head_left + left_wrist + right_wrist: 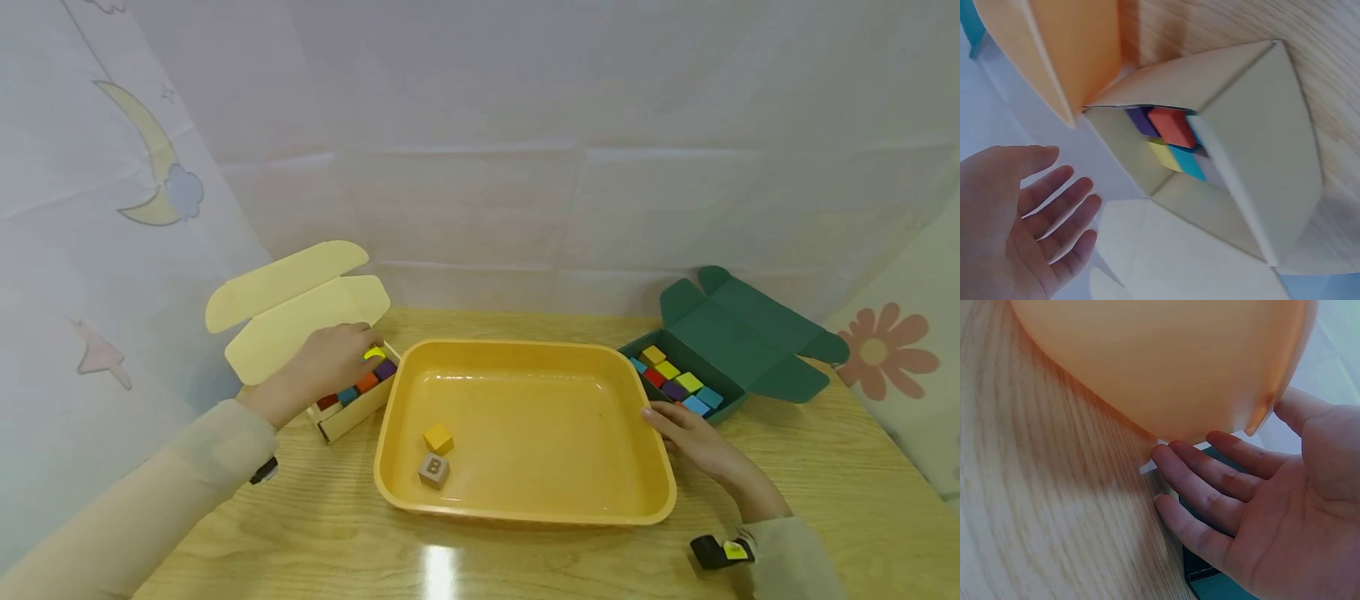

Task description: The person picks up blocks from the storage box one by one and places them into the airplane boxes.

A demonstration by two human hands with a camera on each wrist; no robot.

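My left hand (333,358) is over the cream cardboard box (362,411), which holds several coloured wooden cubes. In the left wrist view the fingers (1063,215) are spread, slightly bent, with nothing between them, beside the box opening. My right hand (693,437) holds the right rim of the yellow tray (525,350), thumb over the edge and fingers against the outer wall, as the right wrist view also shows. Inside the tray, at the left, lie a yellow cube (438,438) and a plain wooden cube (434,471) marked with a B.
Behind my right hand, a dark green box (731,398) with its lid folded back holds several coloured cubes. The cream box's lid (300,312) is also folded back. Everything stands on a wooden table (315,533) against a printed cloth backdrop (487,208).
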